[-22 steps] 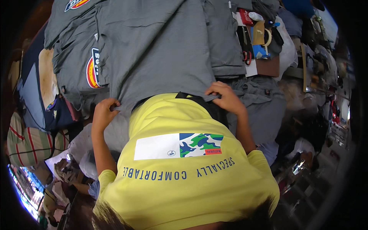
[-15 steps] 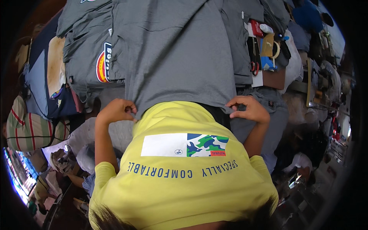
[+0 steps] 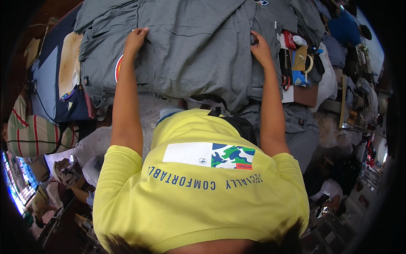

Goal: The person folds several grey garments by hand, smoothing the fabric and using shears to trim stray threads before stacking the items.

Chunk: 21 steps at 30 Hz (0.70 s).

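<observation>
A grey T-shirt [image 3: 190, 55] lies spread and wrinkled in front of me, its near part draped over the table edge. My left hand [image 3: 135, 41] is at its left side, fingertips pinched on the cloth. Opposite it, my right hand [image 3: 261, 48] has its fingers closed at the shirt's right edge. Both arms stretch forward, the hands about level. More grey shirts [image 3: 99, 55] lie beneath and around it, and a round red and yellow print [image 3: 118, 70] shows partly behind my left forearm.
To the right sit scissors [image 3: 286, 80], a tape roll [image 3: 309, 64], a red packet [image 3: 289, 40] and a brown board [image 3: 305, 96]. At the left are a stained tan board [image 3: 69, 63] and a striped bundle [image 3: 36, 131]. A person in blue [image 3: 344, 28] is at the far right.
Both my hands have moved forward, away from my body, from the shirt's near hem to higher up its sides. The near hem now hangs down at the table edge.
</observation>
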Motion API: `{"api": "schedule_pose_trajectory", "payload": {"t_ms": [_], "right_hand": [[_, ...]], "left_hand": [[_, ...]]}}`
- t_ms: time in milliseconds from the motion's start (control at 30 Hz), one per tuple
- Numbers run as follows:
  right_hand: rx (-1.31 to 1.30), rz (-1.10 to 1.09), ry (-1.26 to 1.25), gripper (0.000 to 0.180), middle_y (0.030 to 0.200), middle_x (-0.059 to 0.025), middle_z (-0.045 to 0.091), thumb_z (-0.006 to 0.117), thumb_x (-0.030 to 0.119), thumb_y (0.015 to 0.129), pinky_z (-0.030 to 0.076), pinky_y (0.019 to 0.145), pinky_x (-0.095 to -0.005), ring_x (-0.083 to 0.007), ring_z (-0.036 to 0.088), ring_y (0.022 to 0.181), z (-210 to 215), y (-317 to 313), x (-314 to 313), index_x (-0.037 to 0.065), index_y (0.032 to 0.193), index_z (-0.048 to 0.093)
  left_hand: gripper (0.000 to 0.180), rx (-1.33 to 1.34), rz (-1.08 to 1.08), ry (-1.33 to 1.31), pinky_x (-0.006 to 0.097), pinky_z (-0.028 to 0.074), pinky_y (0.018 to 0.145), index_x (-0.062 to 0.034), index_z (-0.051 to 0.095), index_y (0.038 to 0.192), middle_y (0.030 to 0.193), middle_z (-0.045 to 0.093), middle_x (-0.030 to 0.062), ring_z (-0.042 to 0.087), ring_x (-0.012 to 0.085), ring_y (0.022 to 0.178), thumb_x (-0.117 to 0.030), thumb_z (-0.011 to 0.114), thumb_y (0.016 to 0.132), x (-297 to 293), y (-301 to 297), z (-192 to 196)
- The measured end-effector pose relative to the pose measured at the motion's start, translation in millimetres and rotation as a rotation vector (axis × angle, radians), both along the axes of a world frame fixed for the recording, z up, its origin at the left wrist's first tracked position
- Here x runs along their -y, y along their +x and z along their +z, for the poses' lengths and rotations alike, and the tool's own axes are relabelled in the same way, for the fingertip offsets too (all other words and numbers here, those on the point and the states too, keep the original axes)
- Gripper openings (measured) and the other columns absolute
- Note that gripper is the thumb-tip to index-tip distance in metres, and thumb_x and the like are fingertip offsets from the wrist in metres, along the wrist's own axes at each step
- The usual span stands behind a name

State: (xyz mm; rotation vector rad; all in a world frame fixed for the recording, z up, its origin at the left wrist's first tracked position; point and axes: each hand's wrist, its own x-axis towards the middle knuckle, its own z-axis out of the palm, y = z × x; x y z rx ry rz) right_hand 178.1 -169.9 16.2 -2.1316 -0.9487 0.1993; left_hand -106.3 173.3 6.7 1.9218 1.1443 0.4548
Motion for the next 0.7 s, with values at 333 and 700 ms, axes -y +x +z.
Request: {"api": "schedule_pose_trajectory", "payload": {"t_ms": [333,700], "right_hand": [[-0.455,-0.621,0.632,0.015,0.076,-0.0013,0.057,0.056,0.003,0.075,0.035,0.044,-0.0183,-0.0055,0.047,0.053,23.0,43.2,73.6,0.003,0.088,0.062],[-0.927,-0.371,0.682,0.014,0.084,-0.0021,0.056,0.057,0.002,0.079,0.040,0.073,-0.0239,-0.0102,0.052,0.079,37.2,14.6,144.5,0.002,0.093,0.057]], "left_hand": [[0.030,0.302,0.163,-0.431,0.026,0.042,0.064,-0.0063,0.060,0.092,0.079,0.057,0.0002,0.050,0.0117,0.068,-0.027,0.070,0.073,-17.0,-34.2,23.6],[0.027,0.459,-0.018,-0.614,0.020,0.041,0.060,-0.0081,0.051,0.102,0.079,0.052,-0.0019,0.047,0.0059,0.067,-0.016,0.062,0.079,4.1,-70.3,59.1]]}}
